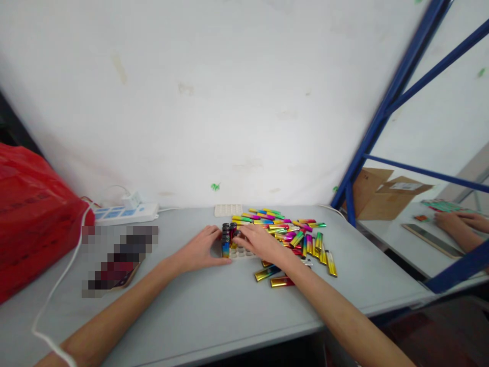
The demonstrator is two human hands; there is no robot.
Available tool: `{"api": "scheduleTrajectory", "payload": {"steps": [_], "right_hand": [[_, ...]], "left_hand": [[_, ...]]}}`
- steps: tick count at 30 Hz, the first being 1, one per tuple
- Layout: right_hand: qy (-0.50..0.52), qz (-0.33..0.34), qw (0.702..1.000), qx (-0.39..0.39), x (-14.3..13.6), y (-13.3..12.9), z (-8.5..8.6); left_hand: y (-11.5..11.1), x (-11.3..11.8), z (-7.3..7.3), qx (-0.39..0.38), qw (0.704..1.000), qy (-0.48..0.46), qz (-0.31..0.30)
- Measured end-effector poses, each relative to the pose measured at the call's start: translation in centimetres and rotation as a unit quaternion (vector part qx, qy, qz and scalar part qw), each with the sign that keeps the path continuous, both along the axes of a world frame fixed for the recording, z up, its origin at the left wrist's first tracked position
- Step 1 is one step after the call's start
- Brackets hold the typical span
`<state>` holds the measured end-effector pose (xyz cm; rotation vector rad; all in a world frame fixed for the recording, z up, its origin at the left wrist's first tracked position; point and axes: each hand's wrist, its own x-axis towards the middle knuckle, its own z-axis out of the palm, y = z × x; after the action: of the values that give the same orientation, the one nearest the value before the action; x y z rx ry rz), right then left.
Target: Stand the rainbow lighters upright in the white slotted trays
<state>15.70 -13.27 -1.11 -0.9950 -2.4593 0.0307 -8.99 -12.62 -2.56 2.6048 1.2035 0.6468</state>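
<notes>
A white tray with rows of round holes lies on the table in front of me. Lighters with black tops and shiny rainbow bodies stand upright at its left end. My left hand wraps round that end, thumb at the front edge and fingers behind. My right hand reaches over the tray, its fingertips pinched on the dark top of a lighter beside the standing ones. The fingers partly hide that lighter. To the right lies a loose pile of shiny multicoloured lighter sleeves.
Behind the tray lies another white holed tray. On the left are a red bag, a power strip, a white cable and a blurred-out item. Right of the blue frame, a co-worker's hands rest near a phone.
</notes>
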Motion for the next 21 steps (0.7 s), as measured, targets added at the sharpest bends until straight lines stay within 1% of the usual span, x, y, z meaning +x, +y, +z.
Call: {"api": "scheduleTrajectory", "payload": {"steps": [2,3,5,7,9,11,13,15,18,21], "right_hand": [[-0.035,-0.001,0.999,0.029,-0.4,-0.1,0.1],[-0.044,0.001,0.999,0.032,-0.5,-0.2,0.2],[-0.037,0.009,0.999,0.012,-0.4,0.0,0.4],[-0.005,0.002,1.000,-0.005,0.5,0.5,0.6],[0.029,-0.040,0.999,0.004,2.1,1.5,0.7],[0.042,-0.109,0.993,0.026,4.3,2.7,0.5],[0.020,-0.178,0.984,0.022,6.5,4.1,0.1],[-0.014,-0.224,0.975,-0.002,8.2,5.2,-0.4],[-0.067,-0.258,0.962,-0.054,9.5,6.3,-1.1],[-0.086,-0.266,0.957,-0.080,9.7,6.9,-1.5]], "left_hand": [[0.0,0.0,0.0,0.000,1.000,0.000,-0.003],[0.0,0.0,0.0,0.000,1.000,0.001,-0.003],[0.0,0.0,0.0,0.002,1.000,0.000,0.000],[0.0,0.1,0.0,0.006,1.000,-0.005,0.003],[0.0,0.1,0.0,0.008,1.000,-0.008,0.005],[0.0,0.1,0.1,0.004,1.000,-0.004,0.007],[0.0,0.1,0.2,-0.002,1.000,0.005,0.007],[0.0,0.0,0.3,-0.003,1.000,0.006,0.006],[0.0,0.0,0.2,-0.002,1.000,-0.002,0.009],[0.0,0.0,0.2,-0.003,1.000,-0.007,0.011]]}}
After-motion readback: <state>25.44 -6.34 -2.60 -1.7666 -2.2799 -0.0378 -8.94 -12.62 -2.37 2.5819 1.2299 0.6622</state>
